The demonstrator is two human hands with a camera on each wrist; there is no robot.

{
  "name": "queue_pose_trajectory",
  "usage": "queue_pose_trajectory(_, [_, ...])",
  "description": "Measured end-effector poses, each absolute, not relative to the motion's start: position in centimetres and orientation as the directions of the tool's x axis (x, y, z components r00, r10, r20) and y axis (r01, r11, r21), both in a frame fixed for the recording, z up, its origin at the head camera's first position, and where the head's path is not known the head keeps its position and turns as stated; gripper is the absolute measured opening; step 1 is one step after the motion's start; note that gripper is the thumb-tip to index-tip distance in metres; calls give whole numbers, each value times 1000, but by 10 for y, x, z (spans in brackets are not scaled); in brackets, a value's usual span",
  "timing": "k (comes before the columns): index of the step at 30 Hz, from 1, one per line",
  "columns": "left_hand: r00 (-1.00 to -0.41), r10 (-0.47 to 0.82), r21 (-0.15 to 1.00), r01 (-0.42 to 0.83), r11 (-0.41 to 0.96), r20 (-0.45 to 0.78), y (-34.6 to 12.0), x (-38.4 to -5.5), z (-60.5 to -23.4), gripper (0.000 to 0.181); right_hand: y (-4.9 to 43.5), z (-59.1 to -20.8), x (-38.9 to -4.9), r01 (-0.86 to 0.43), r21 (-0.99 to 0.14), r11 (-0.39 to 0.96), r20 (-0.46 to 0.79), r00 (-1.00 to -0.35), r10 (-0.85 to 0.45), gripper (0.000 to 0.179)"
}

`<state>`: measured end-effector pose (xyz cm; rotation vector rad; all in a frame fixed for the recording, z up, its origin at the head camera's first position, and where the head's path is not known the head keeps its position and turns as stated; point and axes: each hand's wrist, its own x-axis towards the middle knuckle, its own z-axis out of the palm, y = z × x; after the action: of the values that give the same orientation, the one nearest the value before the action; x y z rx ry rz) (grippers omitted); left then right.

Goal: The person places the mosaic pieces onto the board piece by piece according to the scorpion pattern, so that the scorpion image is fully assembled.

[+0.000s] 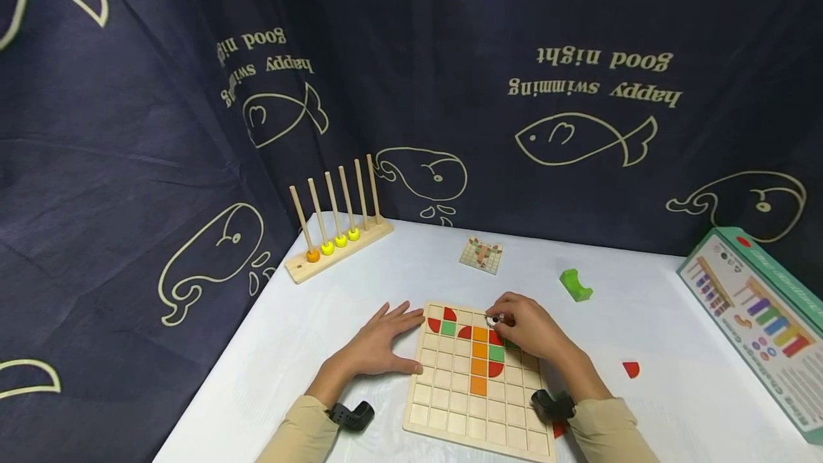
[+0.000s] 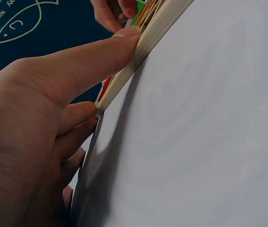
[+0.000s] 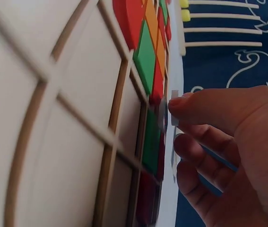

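A wooden grid board (image 1: 444, 416) lies on the white table, with red quarter-round, green square and orange square tiles in its upper cells. My left hand (image 1: 376, 349) rests along the board's left side, its fingers extended; in the left wrist view the thumb (image 2: 119, 45) presses on the wooden rim. Over the board's upper right part, my right hand (image 1: 530, 327) pinches a small white tile (image 1: 492, 321) with a black dot. That white tile (image 3: 175, 116) appears edge-on at the thumb tip in the right wrist view. The hand partly covers the tiles beneath it.
A pattern card (image 1: 482, 256) lies beyond the board. A peg rack (image 1: 347, 241) with orange and yellow beads stands back left. A green arched block (image 1: 574, 286) and a red quarter-round tile (image 1: 631, 369) lie to the right, near a toy box (image 1: 759, 327). Dark cloth hangs behind.
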<state>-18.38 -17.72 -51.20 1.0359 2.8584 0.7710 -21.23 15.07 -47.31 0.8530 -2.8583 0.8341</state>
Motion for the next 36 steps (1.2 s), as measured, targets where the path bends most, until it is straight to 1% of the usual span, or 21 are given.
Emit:
queue_pose_trajectory(12, [-782,603,435,604,668,159,-177,-184,-513,92,130,-476,-222,-572,-477,668,211,-812,-545,17])
queue_pose_trajectory(18, [-785,600,448,596,666,152,-176,-184,-511,92,120,-475,-224,-577,-486,656,196,-804,-562,17])
queue_pose_trajectory(23, [-789,596,452,591,668,151,-177,-184,-513,92,114,-474,-226,-577,-481,660,182,-802,-568,17])
queue_pose_trajectory(30, [-786,600,448,594,668,148,-177,-184,-512,91,109,-475,-228,-550,-487,678,146,-817,-558,18])
queue_pose_trajectory(36, [-786,600,445,595,669,149,-177,-184,-512,91,108,-473,-227,-556,-482,678,144,-813,-564,20])
